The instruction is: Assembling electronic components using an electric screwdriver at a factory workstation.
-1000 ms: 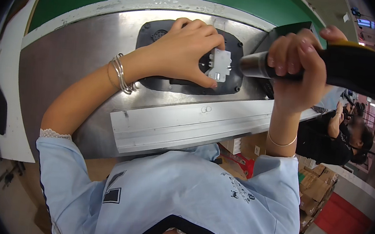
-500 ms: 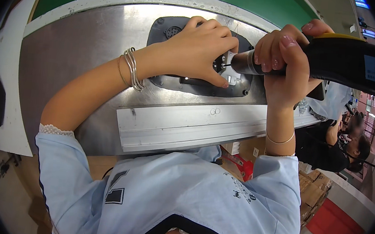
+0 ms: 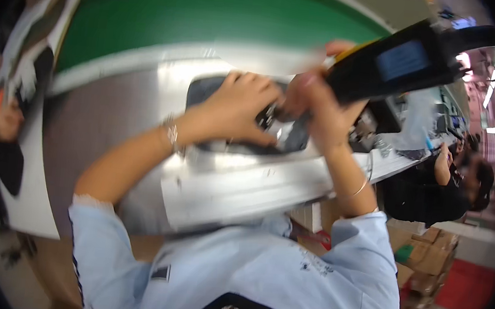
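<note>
Panel (image 3: 201, 92), dark, rounded at the corners, long axis left-to-right; lies on smooth metal surface (image 3: 94, 134), directly under left hand (image 3: 237, 106), the nearer one. Left fingers and thumb parted; whether gripping, cannot tell (blur). Right hand (image 3: 324, 111), over panel's right end, wraps black-and-yellow hard-cased power tool (image 3: 362, 76); tip hidden.

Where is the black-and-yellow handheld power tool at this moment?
In the head view's upper right, the black-and-yellow handheld power tool is gripped in the right hand, near the left hand.
</note>
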The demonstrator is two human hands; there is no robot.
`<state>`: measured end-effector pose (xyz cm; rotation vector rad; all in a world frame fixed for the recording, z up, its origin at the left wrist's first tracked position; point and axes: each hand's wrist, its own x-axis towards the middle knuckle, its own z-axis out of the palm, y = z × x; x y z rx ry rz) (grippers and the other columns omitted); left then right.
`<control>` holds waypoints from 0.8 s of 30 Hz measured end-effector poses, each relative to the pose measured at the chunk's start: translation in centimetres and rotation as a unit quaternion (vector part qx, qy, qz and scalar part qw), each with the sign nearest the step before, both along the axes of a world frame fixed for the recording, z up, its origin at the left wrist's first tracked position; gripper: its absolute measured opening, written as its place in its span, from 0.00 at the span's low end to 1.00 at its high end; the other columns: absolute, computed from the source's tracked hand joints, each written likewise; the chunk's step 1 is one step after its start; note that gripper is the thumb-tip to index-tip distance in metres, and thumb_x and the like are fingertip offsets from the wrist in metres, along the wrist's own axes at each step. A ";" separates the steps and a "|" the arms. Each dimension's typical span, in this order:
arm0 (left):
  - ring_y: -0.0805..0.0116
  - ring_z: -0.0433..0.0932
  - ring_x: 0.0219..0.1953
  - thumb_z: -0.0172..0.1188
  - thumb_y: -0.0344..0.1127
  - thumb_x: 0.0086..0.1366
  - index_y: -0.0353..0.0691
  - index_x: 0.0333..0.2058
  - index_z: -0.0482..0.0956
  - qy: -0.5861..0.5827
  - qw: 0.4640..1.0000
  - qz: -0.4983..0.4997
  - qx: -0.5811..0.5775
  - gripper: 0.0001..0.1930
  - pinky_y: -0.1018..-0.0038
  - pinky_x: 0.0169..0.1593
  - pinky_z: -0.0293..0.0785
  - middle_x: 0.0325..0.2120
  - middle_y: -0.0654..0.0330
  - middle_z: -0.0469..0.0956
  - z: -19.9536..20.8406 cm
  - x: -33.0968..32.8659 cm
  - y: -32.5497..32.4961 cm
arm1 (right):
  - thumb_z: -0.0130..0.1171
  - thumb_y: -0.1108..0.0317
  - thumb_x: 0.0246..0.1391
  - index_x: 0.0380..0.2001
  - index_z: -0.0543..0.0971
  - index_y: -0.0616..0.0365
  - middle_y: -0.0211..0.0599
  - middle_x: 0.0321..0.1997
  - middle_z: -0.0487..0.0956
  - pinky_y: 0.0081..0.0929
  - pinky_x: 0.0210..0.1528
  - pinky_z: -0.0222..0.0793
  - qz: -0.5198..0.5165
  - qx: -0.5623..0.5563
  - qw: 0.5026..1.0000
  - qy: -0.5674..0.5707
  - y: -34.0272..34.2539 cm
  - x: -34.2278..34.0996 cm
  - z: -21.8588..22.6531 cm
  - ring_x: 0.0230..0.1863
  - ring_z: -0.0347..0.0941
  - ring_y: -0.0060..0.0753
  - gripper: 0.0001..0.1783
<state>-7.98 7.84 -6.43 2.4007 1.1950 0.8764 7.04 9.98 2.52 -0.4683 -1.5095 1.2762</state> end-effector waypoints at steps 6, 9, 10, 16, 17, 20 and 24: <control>0.60 0.70 0.49 0.71 0.52 0.40 0.42 0.44 0.77 0.091 0.993 0.021 0.077 0.33 0.55 0.58 0.58 0.40 0.59 0.74 1.7 0.5 -0.9 | 0.54 0.84 0.52 0.47 0.64 0.63 0.30 0.23 0.72 0.16 0.22 0.64 0.014 0.030 0.997 0.067 -4.1 4.1 0.2 0.20 0.68 0.17 0.19; 0.59 0.72 0.48 0.71 0.50 0.40 0.41 0.45 0.76 0.082 0.988 0.055 0.119 0.32 0.58 0.58 0.59 0.39 0.58 0.76 1.5 0.0 1.9 | 0.53 0.84 0.52 0.47 0.63 0.61 0.32 0.21 0.71 0.17 0.21 0.64 0.024 0.017 0.992 0.122 -6.1 6.6 0.0 0.18 0.66 0.19 0.19; 0.58 0.73 0.47 0.71 0.49 0.40 0.41 0.44 0.76 0.080 0.986 0.077 0.124 0.32 0.60 0.57 0.60 0.39 0.57 0.77 1.4 -0.4 3.2 | 0.53 0.84 0.53 0.47 0.63 0.61 0.32 0.20 0.71 0.17 0.21 0.64 0.017 0.004 0.992 0.122 -6.6 7.2 0.1 0.18 0.66 0.19 0.19; 0.57 0.69 0.55 0.65 0.46 0.54 0.45 0.51 0.73 0.143 0.970 0.105 0.163 0.26 0.50 0.55 0.61 0.47 0.58 0.76 1.6 4.1 18.3 | 0.53 0.76 0.50 0.42 0.58 0.58 0.30 0.13 0.62 0.24 0.13 0.60 -0.095 -0.020 0.990 0.097 -8.2 8.3 0.5 0.09 0.57 0.23 0.19; 0.59 0.69 0.55 0.63 0.45 0.57 0.46 0.53 0.72 0.153 0.926 0.162 0.305 0.25 0.50 0.54 0.62 0.50 0.61 0.76 0.1 4.8 21.6 | 0.54 0.76 0.50 0.42 0.58 0.58 0.30 0.13 0.61 0.24 0.13 0.60 -0.100 -0.020 0.990 0.100 -8.4 8.2 0.6 0.09 0.57 0.23 0.19; 0.60 0.69 0.56 0.58 0.45 0.60 0.47 0.49 0.75 0.014 0.970 0.216 0.110 0.20 0.53 0.55 0.63 0.53 0.62 0.73 2.1 8.3 22.7 | 0.55 0.74 0.49 0.42 0.59 0.58 0.29 0.13 0.61 0.23 0.13 0.60 -0.120 -0.017 0.987 0.101 -8.6 8.8 0.2 0.09 0.57 0.22 0.19; 0.57 0.71 0.54 0.59 0.47 0.60 0.46 0.45 0.76 0.074 0.976 0.116 0.170 0.17 0.58 0.55 0.65 0.52 0.60 0.74 1.8 4.2 16.9 | 0.55 0.72 0.49 0.46 0.60 0.61 0.28 0.13 0.62 0.22 0.13 0.60 -0.140 0.013 0.985 0.102 -8.8 10.3 -0.5 0.09 0.57 0.21 0.22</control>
